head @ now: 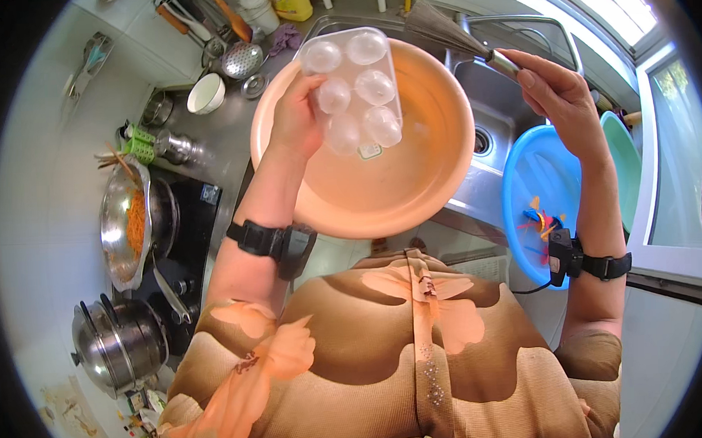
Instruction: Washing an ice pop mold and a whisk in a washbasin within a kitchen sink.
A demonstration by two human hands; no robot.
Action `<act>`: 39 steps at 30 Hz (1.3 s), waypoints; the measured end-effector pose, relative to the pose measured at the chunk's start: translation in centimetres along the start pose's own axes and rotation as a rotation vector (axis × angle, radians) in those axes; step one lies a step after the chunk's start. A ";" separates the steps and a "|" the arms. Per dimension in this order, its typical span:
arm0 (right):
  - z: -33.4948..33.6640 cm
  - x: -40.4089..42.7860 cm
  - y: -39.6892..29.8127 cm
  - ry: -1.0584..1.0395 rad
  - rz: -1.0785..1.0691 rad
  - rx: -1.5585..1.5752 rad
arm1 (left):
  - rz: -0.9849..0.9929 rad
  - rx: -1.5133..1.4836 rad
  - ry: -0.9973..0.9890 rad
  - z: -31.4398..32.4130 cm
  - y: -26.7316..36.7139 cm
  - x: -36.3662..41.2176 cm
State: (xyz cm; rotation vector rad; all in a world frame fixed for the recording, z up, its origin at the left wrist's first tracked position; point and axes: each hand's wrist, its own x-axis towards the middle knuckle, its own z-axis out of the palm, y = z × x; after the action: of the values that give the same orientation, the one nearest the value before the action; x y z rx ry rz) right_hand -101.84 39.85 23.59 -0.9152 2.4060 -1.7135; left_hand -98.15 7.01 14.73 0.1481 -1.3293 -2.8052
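Observation:
A clear plastic tray (354, 89) with six rounded cups is gripped along its left side by my left hand (298, 118). It is tilted over a large orange plastic basin (380, 212), and a small label shows near its lower edge. Whether the tray touches the basin cannot be told. My right hand (563, 92) pinches the metal handle of a wire-bristle brush (445, 30). The brush's bristles fan out to the left, above the far part of the sink and near the basin's upper right rim.
A steel sink (498, 101) with a drain lies right of the basin. Beyond it sit a blue basin (519, 176) holding small colourful items and a green basin (621, 160). Leftward are a white bowl (206, 94), a wok (119, 229) with shredded orange food, and a steamer pot (121, 346).

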 end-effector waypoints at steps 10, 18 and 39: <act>1.0 1.2 2.5 0.018 0.070 -0.727 | 0.042 0.072 -0.025 0.7 -0.8 0.2; 2.9 1.6 0.7 0.109 -0.110 -0.417 | 0.284 0.446 -0.004 0.8 -2.2 0.7; 2.5 -0.2 0.5 0.170 0.404 0.503 | 1.362 1.615 -0.330 7.3 -1.6 -3.0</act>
State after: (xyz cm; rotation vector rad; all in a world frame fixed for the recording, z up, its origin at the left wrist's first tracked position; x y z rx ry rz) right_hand -100.99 37.94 22.12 -0.2112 1.9024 -2.1222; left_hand -95.89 13.85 18.36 -0.8179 -2.0835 -0.3705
